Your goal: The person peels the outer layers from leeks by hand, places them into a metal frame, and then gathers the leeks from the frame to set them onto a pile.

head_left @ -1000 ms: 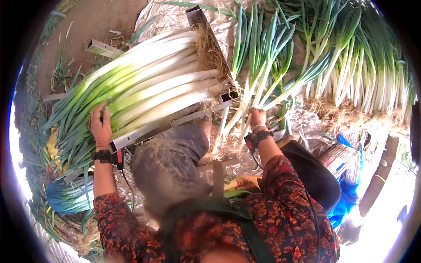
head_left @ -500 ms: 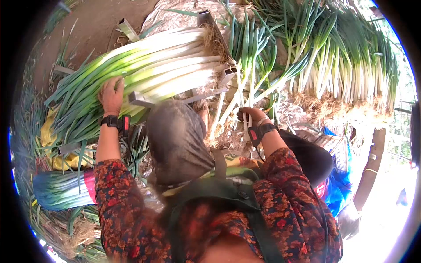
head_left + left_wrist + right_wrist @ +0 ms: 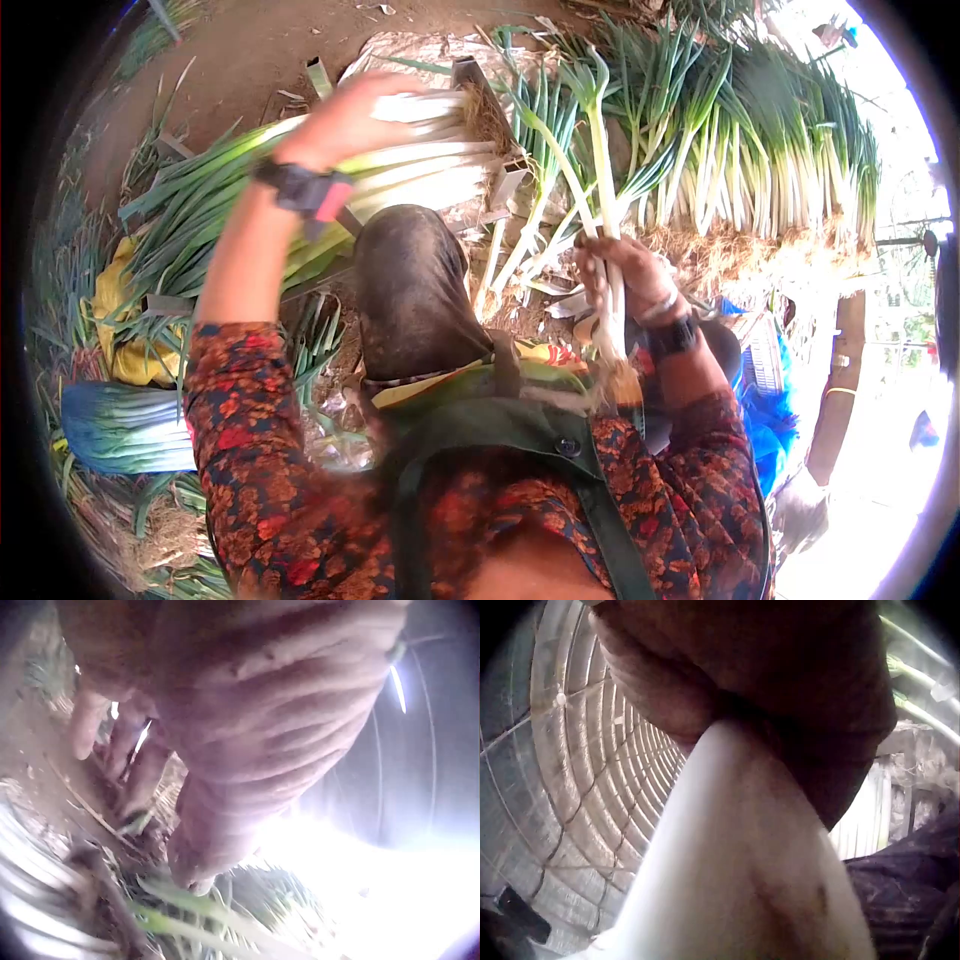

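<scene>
My right hand (image 3: 630,275) grips a couple of green onions (image 3: 602,170) by their white shanks, upright, with the leaves up and the roots down near my lap. In the right wrist view a thick white shank (image 3: 727,847) runs out of the curled hand. My left hand (image 3: 345,122), blurred, is raised over a stack of long green onions (image 3: 435,185); it holds nothing, and its fingers (image 3: 142,776) extend loosely in the left wrist view. The stack lies in a metal frame (image 3: 508,185), roots against the right end.
Many loose green onions (image 3: 720,180) lie in a row at the back right. A tied bundle (image 3: 130,425) sits at the left beside a yellow bag (image 3: 125,300). My knee (image 3: 410,280) is close to the frame. Blue plastic (image 3: 768,420) and a crate (image 3: 765,350) stand at right.
My left hand has left the leafy part of the stack and moved up and right over it. The right hand has lifted green onions off the ground pile and brought them upright towards me.
</scene>
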Demonstrator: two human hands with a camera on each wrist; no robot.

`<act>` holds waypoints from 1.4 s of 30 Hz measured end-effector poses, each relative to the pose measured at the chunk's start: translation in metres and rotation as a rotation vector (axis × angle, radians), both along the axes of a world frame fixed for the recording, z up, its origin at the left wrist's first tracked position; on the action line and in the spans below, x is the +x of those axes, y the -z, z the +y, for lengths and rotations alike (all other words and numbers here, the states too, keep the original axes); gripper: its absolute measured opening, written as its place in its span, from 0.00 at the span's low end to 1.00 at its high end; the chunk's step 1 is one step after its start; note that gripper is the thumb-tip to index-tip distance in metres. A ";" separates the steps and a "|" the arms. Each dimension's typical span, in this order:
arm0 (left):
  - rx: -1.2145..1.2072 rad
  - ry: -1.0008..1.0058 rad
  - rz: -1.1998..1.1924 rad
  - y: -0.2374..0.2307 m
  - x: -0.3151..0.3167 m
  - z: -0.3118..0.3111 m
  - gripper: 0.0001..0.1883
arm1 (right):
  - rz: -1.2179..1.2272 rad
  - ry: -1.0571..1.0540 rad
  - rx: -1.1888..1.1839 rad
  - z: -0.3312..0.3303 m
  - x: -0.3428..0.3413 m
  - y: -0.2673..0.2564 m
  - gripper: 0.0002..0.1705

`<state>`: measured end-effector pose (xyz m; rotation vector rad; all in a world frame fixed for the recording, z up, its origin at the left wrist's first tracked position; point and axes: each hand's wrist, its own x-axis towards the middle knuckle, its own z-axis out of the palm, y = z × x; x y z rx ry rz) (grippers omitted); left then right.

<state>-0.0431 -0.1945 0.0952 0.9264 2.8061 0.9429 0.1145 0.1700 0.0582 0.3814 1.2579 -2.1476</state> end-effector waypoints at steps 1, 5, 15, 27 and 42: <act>0.060 0.108 0.054 0.006 0.000 0.030 0.35 | 0.010 -0.010 -0.022 -0.001 0.011 -0.013 0.15; -0.036 0.151 0.594 0.016 0.027 0.137 0.48 | 0.074 -0.257 0.055 0.004 0.039 -0.050 0.17; -0.193 0.297 0.540 0.022 -0.006 0.116 0.05 | 0.373 -0.523 1.008 0.020 0.063 -0.047 0.13; -0.549 -0.426 1.028 -0.092 0.019 -0.105 0.05 | 1.504 0.030 1.122 -0.145 -0.149 0.006 0.21; -0.523 -0.672 0.032 0.172 0.020 -0.147 0.21 | 0.849 -0.650 1.676 -0.182 -0.194 0.151 0.41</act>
